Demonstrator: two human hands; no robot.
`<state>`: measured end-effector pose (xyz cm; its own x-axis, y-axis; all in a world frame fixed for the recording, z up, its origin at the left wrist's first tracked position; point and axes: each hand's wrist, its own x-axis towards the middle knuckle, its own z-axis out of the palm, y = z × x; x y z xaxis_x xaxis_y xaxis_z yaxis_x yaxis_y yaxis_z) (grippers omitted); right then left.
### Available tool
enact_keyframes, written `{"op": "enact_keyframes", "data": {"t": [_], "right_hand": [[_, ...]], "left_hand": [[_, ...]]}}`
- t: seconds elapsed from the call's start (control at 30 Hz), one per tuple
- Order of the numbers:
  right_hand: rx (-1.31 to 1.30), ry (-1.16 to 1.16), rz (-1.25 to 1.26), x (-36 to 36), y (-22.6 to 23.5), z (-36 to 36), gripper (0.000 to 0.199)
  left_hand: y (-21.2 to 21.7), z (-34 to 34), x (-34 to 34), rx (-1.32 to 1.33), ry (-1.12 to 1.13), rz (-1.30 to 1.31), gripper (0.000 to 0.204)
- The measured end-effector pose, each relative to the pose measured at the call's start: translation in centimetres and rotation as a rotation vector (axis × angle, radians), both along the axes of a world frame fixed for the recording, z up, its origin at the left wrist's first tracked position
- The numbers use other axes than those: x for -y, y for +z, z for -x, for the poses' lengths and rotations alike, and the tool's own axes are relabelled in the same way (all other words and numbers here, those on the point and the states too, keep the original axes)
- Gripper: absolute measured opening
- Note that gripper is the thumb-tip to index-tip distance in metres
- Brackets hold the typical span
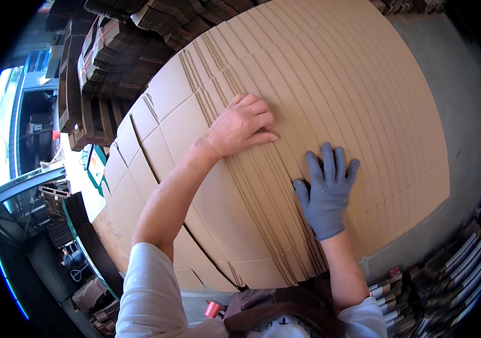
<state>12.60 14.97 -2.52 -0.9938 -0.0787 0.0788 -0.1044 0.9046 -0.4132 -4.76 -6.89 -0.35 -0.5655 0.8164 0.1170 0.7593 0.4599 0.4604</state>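
Note:
A wide fan of overlapping flat cardboard sheets (364, 112) spreads in front of me, their edges stepped one behind another. My left hand (243, 125), bare, rests on the closely stepped edges left of the middle. Its fingers are curled over a cardboard sheet edge, and the fingertips are partly hidden. To its right and nearer to me, my right hand (328, 188) wears a grey glove. It lies flat on the sheets with fingers spread. Slots and crease lines run across the sheets at the left.
Bundled cardboard stacks (119, 56) stand at the far left above a wooden pallet (95, 121). More stacked cardboard (443, 276) lies on the floor at the near right. A red spool (213, 308) sits close to my body. Grey floor (466, 112) shows at the right.

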Motion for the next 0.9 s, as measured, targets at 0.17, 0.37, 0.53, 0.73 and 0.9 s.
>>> {"op": "enact_keyframes", "data": {"t": [0.17,0.37,0.53,0.73,0.9], "right_hand": [[0.018,-0.001,0.011,0.09,0.27,0.09,0.063],[-0.039,-0.017,0.022,0.13,0.47,0.44,0.064],[-0.050,-0.018,0.031,0.08,0.43,0.42,0.065],[-0.051,-0.023,0.033,0.03,0.30,0.16,0.063],[-0.045,-0.018,0.032,-0.01,0.47,0.41,0.060]], "left_hand": [[0.01,-0.07,0.03,-0.006,0.007,0.009,0.028],[0.09,-0.10,-0.03,0.001,0.010,0.008,0.028],[0.10,-0.06,0.05,0.005,0.015,0.032,0.027],[0.14,-0.20,-0.17,0.019,0.025,0.023,0.026],[-0.11,-0.15,-0.03,0.049,0.049,0.010,0.026]]}}
